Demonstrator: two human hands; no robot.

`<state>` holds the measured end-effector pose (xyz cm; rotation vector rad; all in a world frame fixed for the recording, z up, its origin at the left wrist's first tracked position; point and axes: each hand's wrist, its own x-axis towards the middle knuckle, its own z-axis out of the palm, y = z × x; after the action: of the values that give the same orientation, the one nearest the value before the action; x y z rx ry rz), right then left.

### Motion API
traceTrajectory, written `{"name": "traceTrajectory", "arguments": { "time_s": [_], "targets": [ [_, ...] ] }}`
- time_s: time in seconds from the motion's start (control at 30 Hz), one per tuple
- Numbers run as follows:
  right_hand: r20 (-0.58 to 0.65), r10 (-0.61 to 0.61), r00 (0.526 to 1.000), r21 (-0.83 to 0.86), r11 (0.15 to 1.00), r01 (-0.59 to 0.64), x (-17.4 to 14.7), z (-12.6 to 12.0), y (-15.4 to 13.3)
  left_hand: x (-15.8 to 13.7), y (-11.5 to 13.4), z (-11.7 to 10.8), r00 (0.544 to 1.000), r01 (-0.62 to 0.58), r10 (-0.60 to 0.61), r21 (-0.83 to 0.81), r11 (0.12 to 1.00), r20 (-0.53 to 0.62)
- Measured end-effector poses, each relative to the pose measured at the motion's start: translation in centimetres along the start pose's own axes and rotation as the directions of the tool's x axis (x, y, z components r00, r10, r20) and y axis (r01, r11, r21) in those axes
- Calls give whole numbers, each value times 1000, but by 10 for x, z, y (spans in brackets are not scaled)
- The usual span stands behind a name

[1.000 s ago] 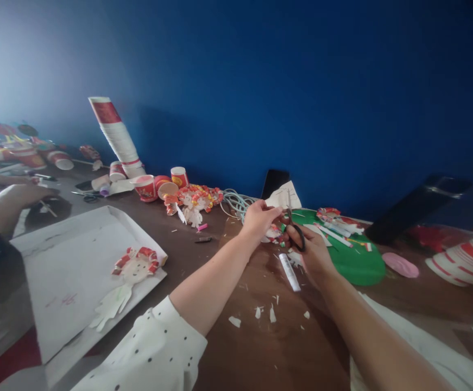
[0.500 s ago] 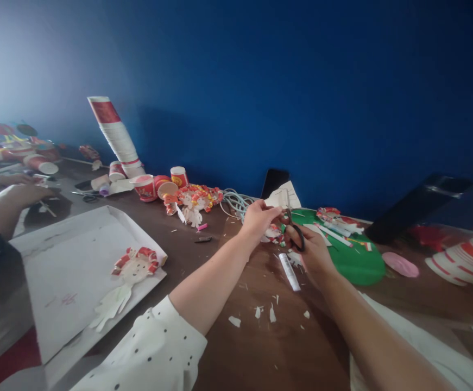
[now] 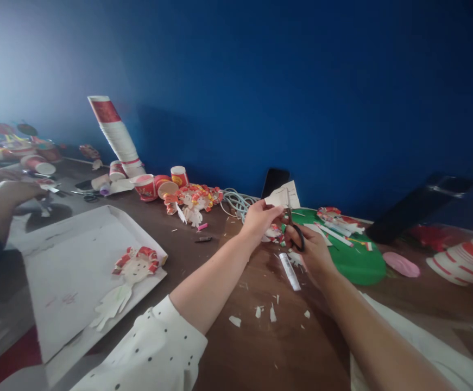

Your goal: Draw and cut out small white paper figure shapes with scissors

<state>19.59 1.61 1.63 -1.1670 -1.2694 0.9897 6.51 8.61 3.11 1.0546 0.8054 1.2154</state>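
Scissors (image 3: 289, 217) and white paper (image 3: 285, 194) are held above the worktop (image 3: 252, 347), near its back edge. The left hand (image 3: 258, 220) pinches the paper—thumb and fingers together on its lower part. The right hand (image 3: 313, 248) has its fingers clamped round the black handles, blades pointing up across the paper. A white tube (image 3: 289, 271) lies just below; paper scraps (image 3: 272, 313) lie scattered toward the worktop's front edge—green sheet (image 3: 356, 263) at right.

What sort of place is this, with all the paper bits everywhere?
Probably a craft table, maybe in a classroom or a home; I can't tell which. The clues are the scissors in the right hand, the white paper scraps and the red-haired paper doll.
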Motion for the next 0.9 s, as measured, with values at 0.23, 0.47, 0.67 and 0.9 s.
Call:
{"name": "traceTrajectory", "arguments": {
  "time_s": [0.23,0.47,0.67,0.9],
  "targets": [
    [-16,15,1000,-22,1000,-15,0,0,0,-5,7,4,999,41,-41,-98,994,-1],
    [-18,65,998,48,997,-65,0,1,1,0,2,1,998,31,-32,-17,999,-49],
    [5,70,998,146,987,-70,-1,2,3,0,1,1,999,31,-30,11,999,-39],
    [7,22,1000,78,997,-23,0,-1,4,-3,6,0,999,41,-41,-4,999,-14]
  ]
}}
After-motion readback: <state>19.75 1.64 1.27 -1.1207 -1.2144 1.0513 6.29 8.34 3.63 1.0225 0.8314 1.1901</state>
